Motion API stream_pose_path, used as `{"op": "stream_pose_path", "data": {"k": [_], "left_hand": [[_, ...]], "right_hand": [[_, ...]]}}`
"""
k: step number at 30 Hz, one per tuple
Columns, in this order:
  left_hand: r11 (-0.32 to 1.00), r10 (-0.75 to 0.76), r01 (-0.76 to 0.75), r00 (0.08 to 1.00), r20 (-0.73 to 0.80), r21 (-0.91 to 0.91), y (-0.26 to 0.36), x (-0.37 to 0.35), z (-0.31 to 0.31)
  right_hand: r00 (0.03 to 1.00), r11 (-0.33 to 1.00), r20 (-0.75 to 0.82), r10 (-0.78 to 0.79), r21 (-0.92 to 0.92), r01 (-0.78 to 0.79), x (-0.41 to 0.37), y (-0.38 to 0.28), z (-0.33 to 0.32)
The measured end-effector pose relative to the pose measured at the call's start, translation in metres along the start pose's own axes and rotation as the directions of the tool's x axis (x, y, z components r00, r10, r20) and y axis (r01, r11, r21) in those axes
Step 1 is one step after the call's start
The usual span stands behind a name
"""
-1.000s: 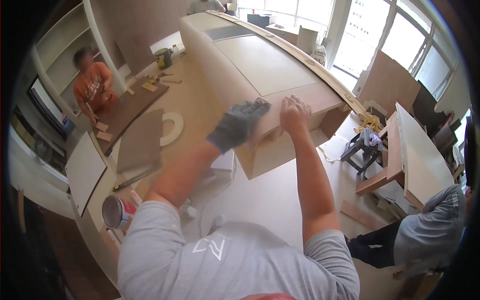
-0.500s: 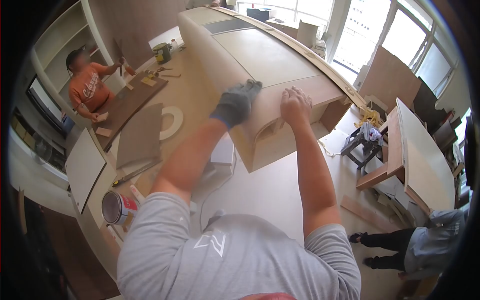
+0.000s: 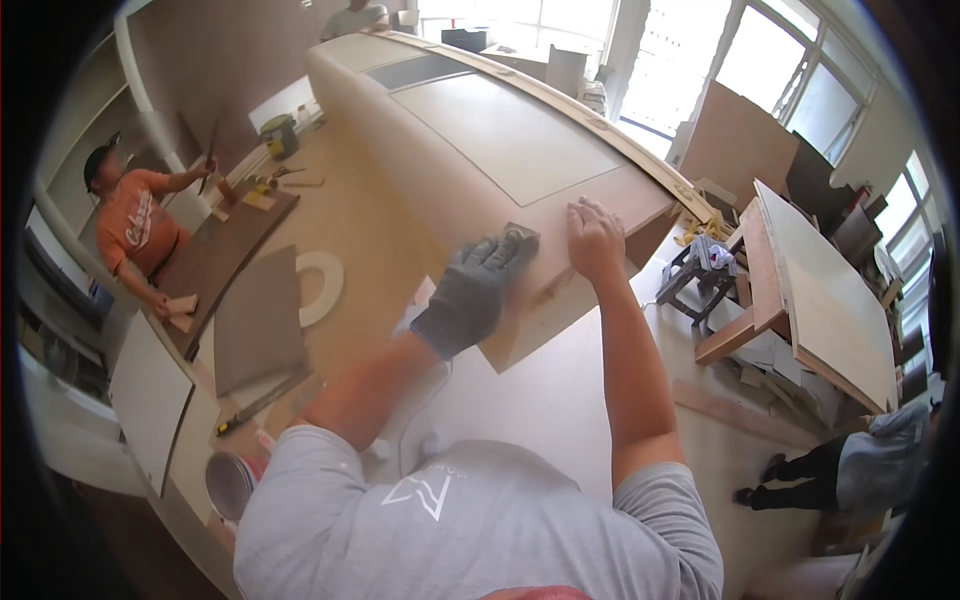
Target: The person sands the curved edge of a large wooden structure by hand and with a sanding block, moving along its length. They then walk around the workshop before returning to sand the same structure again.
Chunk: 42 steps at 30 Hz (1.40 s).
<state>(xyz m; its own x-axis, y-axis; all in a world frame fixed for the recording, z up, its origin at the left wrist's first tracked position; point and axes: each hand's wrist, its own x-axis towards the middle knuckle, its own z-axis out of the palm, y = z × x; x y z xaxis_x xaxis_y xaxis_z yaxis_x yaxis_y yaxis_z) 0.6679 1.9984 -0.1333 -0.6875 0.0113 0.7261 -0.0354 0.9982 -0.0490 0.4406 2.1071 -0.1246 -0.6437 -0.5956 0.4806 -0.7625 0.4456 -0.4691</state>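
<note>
A long wooden piece [image 3: 520,130] with a rounded near edge and inset panels stretches away in front of me. My left hand [image 3: 474,285] wears a grey glove. Its fingers press on a small dark pad [image 3: 520,240], probably an abrasive block, against the near end of the piece. Bare and flat, my right hand [image 3: 597,238] rests on the top surface near the corner, fingers together over the wood, with nothing seen in it. Below both hands, the open underside of the near end is partly hidden.
At the left, a person in orange [image 3: 145,225] stands by a dark board [image 3: 235,255]. A paint can [image 3: 232,485] sits lower left. To the right are a black step stool [image 3: 700,270], a propped panel [image 3: 825,290] and another person [image 3: 880,460].
My left hand has moved down and toward me, and the dark pad now shows under its fingers. My right hand stays on the wood. The whole view has shifted slightly.
</note>
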Motion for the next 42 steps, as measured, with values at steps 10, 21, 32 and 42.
{"op": "stream_pose_path", "data": {"k": [10,21,32,42], "left_hand": [[0.992,0.124,-0.123,0.992,0.012,-0.041,-0.029,0.01,-0.008],[0.994,0.088,-0.08,0.991,0.103,-0.08,-0.029,0.01,-0.008],[0.989,0.119,-0.1,0.974,0.194,-0.106,-0.019,0.03,-0.014],[0.959,0.222,-0.158,0.935,0.277,-0.235,0.0,0.039,-0.033]], "right_hand": [[0.999,0.999,-0.014,-0.028,-0.023,0.028,-0.005,0.006,-0.003],[0.921,0.96,-0.34,-0.192,0.132,0.248,-0.097,-0.002,0.017],[0.977,0.65,0.034,0.213,0.742,-0.167,-0.158,-0.018,0.049],[0.956,0.765,0.227,0.187,0.576,-0.287,-0.155,-0.019,0.035]]}}
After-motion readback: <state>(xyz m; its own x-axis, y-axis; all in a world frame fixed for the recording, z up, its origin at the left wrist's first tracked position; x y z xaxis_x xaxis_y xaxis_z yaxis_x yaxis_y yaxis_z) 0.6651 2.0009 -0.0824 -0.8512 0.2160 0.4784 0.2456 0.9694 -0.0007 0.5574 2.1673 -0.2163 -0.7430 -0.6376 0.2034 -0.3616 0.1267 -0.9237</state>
